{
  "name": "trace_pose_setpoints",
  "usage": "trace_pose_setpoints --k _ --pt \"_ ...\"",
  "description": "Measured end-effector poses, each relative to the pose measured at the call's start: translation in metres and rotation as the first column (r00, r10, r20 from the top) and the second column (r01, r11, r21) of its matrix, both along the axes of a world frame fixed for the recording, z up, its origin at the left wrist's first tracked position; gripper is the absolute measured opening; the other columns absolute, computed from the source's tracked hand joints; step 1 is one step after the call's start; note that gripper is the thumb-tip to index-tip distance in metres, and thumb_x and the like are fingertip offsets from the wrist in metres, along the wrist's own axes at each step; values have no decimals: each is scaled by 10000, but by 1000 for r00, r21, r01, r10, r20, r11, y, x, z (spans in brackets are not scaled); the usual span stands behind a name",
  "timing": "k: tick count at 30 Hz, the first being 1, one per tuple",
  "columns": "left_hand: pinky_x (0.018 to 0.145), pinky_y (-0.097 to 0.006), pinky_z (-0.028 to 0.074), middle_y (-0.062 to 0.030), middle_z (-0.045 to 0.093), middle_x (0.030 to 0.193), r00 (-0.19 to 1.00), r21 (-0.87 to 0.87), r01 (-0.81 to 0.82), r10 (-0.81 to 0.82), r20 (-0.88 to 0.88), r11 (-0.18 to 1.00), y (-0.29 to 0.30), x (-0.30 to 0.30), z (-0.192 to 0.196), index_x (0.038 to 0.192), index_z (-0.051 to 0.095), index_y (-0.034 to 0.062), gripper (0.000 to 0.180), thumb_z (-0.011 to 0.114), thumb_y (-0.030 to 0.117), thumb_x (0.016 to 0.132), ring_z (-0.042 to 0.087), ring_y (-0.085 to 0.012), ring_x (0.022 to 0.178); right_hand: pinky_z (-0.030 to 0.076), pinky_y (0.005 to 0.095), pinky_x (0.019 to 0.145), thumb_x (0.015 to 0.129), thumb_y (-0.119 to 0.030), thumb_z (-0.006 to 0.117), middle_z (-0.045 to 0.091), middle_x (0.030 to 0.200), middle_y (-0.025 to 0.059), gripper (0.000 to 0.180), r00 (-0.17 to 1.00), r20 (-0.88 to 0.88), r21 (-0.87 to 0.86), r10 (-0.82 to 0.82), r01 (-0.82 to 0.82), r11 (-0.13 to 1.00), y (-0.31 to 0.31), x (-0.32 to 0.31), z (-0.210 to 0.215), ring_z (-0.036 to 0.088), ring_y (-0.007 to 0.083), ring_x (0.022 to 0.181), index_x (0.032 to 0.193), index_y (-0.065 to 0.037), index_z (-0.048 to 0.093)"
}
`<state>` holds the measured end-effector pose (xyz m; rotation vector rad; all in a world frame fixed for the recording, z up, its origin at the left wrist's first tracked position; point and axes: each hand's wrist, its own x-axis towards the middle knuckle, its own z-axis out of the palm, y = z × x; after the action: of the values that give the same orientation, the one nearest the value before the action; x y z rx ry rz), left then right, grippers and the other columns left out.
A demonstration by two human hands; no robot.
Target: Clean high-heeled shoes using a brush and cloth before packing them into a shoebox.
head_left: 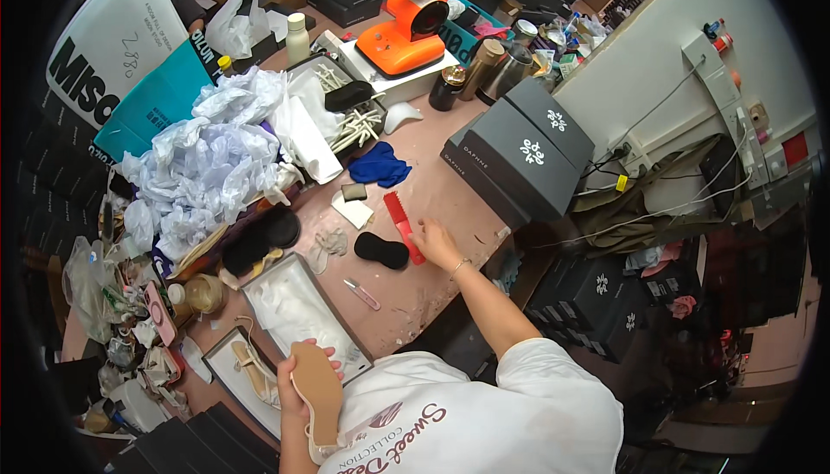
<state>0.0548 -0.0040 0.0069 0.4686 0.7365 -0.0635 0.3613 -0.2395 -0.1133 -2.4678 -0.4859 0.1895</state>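
Nearest, a white T-shirt (501, 413) with dark red lettering; before it the left hand (296, 388) holds a tan-soled shoe (320, 392), sole up — a light edge grip should spare its surface. Beyond, the right hand (437, 245) meets a red comb (399, 215) on the table (437, 159); whether gripped, I cannot tell. Farther — grey shoeboxes (506, 159) with white print.

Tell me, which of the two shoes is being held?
The shoe in the left hand, its tan sole facing the camera. The other shoe lies unheld in the grey box to the left of that hand.
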Motion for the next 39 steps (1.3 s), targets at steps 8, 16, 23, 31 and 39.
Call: trace_pose_setpoints --k 8,16,23,31,39 --pt "847 -473 502 -162 544 1171 994 85 -88 94 -64 992 8 15 -4 1263 455 64 542 504 410 849 590 -302 968 496 452 775 736 -190 702 633 916 204 252 988 -152 -208 -26 -6 978 12 23 -41 622 386 868 877 -18 583" --pt "884 -425 495 -218 546 1219 982 73 -184 180 61 980 14 14 4 1329 421 77 544 464 389 886 593 -311 1028 492 478 697 826 -269 591 636 808 255 280 974 -165 -182 -159 128 975 3 31 -71 633 411 783 828 9 616" --pt "875 -425 490 -217 538 1221 960 -27 -186 188 209 982 20 -29 11 1326 406 70 539 440 397 898 579 -306 1037 491 281 502 909 -179 575 597 705 66 202 883 -432 332 -184 346 878 -36 30 -61 630 164 604 971 -3 497" --pt "846 -399 508 -222 546 1214 956 29 -214 204 211 976 -5 -48 10 1326 414 60 557 409 425 906 601 -289 998 463 231 481 971 -156 486 586 939 67 303 622 -691 453 368 -24 891 43 -109 81 551 113 548 1259 -79 431" --pt "821 -373 513 -214 565 1182 974 279 -130 70 216 952 -22 -48 38 1335 417 41 604 373 455 898 609 -292 989 453 320 484 863 -247 616 493 687 38 390 202 256 -123 945 -963 239 60 -199 167 566 188 566 1252 -255 595"
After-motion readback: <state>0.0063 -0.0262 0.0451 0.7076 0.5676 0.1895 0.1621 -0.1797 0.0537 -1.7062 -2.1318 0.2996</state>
